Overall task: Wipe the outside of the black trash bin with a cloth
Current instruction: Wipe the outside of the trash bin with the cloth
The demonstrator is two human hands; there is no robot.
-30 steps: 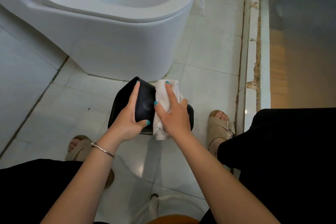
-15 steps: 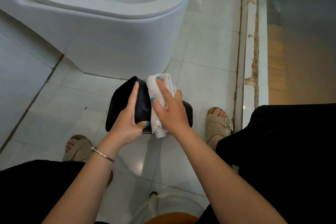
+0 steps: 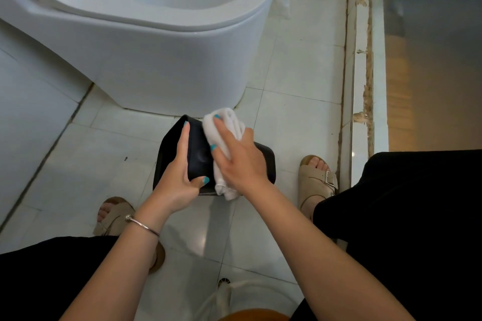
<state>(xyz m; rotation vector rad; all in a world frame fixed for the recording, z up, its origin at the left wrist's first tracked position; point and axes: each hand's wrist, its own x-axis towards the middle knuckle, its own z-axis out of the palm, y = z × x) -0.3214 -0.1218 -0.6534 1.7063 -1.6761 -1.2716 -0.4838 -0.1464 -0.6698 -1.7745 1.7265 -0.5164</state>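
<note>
The black trash bin (image 3: 199, 156) is tipped on its side just above the floor tiles, in front of the toilet. My left hand (image 3: 180, 177) grips its left side, fingers along the top and thumb on the near face. My right hand (image 3: 240, 161) presses a bunched white cloth (image 3: 227, 122) flat against the bin's upturned surface. The cloth reaches from the bin's far edge to its near edge and hangs a little below it. The right part of the bin is hidden under my hand and the cloth.
A white toilet (image 3: 156, 41) stands close behind the bin. A raised white threshold (image 3: 362, 86) runs along the right. My sandalled feet (image 3: 317, 182) sit either side of the bin on the tiled floor (image 3: 91, 164). A floor drain (image 3: 224, 281) lies near my body.
My right hand has slid the cloth further away along the bin, toward the toilet. The left hand keeps its grip on the bin.
</note>
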